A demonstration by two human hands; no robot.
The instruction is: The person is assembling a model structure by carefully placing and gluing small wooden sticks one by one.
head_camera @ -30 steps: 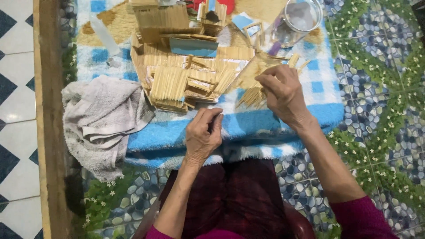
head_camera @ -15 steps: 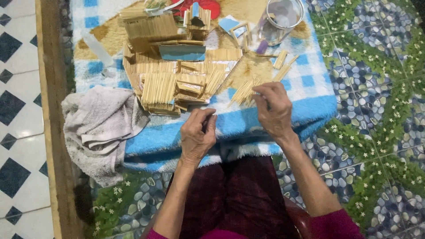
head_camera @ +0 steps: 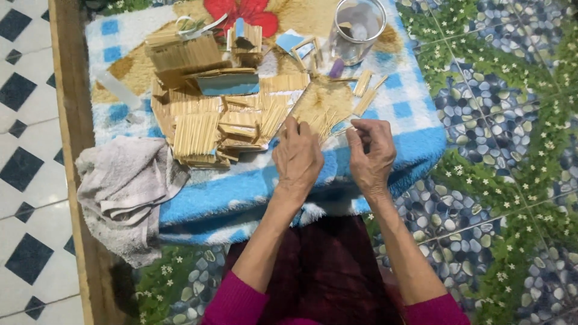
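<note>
Both hands rest side by side on a blue and white fluffy mat (head_camera: pixel 253 186). My left hand (head_camera: pixel 296 157) has its fingertips at the edge of a loose pile of thin wooden sticks (head_camera: pixel 322 120). My right hand (head_camera: pixel 370 153) pinches a thin stick between thumb and fingers just right of that pile. Left of the hands lie flat panels of glued sticks (head_camera: pixel 198 135) and a small stick-built model with a blue piece (head_camera: pixel 227 81).
A clear glass jar (head_camera: pixel 356 27) stands at the mat's far side. A grey towel (head_camera: pixel 123 189) lies crumpled at the mat's left edge, beside a wooden strip (head_camera: pixel 69 120). Pebble-and-flower patterned floor (head_camera: pixel 506 168) lies to the right, checkered tiles to the left.
My left hand has moved forward from the mat's near edge to the stick pile. My right hand has come closer to it. The view has shifted forward.
</note>
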